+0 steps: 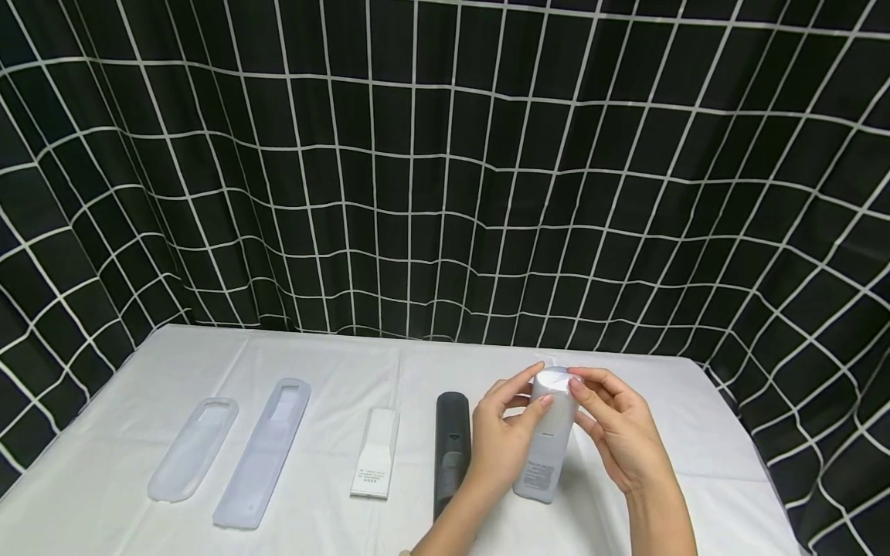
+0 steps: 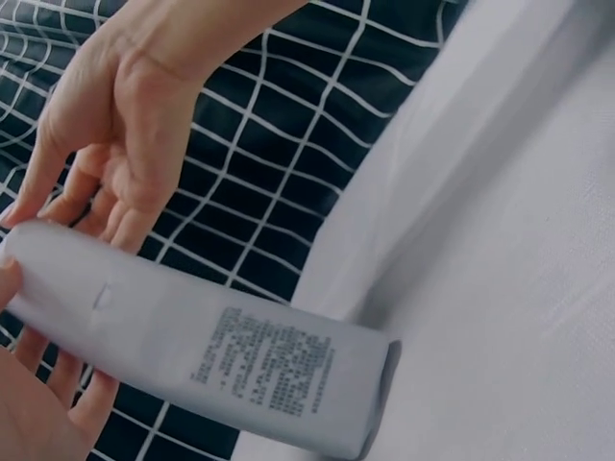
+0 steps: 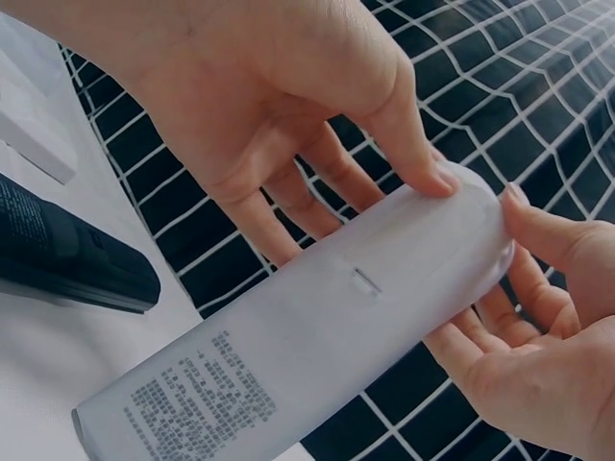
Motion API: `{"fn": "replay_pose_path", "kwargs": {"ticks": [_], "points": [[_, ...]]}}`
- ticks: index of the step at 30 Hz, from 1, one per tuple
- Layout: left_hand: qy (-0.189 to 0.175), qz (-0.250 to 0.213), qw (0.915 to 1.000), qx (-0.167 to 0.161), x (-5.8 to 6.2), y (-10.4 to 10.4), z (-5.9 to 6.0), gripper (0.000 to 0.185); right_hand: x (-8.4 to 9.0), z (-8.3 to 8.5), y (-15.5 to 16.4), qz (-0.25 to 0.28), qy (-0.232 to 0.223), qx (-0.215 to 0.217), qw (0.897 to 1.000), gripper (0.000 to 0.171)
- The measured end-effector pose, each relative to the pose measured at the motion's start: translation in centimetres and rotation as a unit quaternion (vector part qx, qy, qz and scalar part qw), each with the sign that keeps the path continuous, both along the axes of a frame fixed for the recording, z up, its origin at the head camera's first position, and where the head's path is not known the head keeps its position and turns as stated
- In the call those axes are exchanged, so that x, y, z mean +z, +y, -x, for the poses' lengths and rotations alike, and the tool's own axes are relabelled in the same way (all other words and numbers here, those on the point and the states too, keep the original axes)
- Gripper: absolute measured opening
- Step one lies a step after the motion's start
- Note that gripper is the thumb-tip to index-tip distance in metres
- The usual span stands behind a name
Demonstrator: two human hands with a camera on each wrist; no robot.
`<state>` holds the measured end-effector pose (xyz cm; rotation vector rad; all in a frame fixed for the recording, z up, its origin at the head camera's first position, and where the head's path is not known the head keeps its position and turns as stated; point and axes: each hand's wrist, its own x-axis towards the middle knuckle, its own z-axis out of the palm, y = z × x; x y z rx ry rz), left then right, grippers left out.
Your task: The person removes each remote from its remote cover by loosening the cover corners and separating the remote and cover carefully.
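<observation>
Both hands hold a white remote control point(image 1: 545, 452) in a thin translucent cover, its printed back facing me. It leans upright, with its lower end at the white tablecloth. Near the top, the left hand point(image 1: 502, 432) grips the left edge, thumb across the back. My right hand point(image 1: 621, 428) pinches the top right corner between thumb and fingers. In the right wrist view, small printed text and a short latch mark show on the remote point(image 3: 307, 327). The left wrist view shows the remote's lower end point(image 2: 288, 370) by the cloth.
A black remote control point(image 1: 452, 432) lies just left of the left hand. Further left is a white remote point(image 1: 376, 452), back up. Two empty translucent covers, one longer point(image 1: 263, 455) and one shorter point(image 1: 193, 449), lie at the left. A black grid curtain point(image 1: 417, 193) hangs behind the table.
</observation>
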<state>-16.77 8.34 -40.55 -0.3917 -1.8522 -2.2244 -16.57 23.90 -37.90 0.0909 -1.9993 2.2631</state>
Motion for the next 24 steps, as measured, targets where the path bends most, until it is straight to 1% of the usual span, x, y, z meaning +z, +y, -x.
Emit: {"fn": "replay_pose_path", "kwargs": {"ticks": [3,6,11,14,18,24], "points": [[0.007,0.006,1.0000,0.002,-0.04,0.08,-0.04,0.034,-0.02,-0.01,0.04,0.005,0.002,0.001,1.000,0.023],[0.016,0.023,0.9996,0.000,-0.16,0.00,0.13,0.035,-0.05,-0.01,0.07,0.011,0.004,0.000,1.000,0.023],[0.010,0.035,0.9990,-0.027,-0.38,-0.27,0.49,0.048,-0.07,-0.02,0.11,0.019,0.005,-0.004,1.000,0.024],[0.004,0.027,0.9991,-0.031,-0.47,-0.26,0.58,0.052,-0.03,-0.03,0.08,0.019,0.004,-0.005,1.000,0.024],[0.006,0.017,0.9997,-0.019,-0.47,-0.18,0.57,0.045,0.06,-0.02,-0.03,0.016,0.001,-0.006,1.000,0.023],[0.010,0.014,0.9998,-0.013,-0.34,-0.06,0.37,0.039,0.14,-0.06,-0.10,0.015,-0.004,-0.011,1.000,0.022]]}}
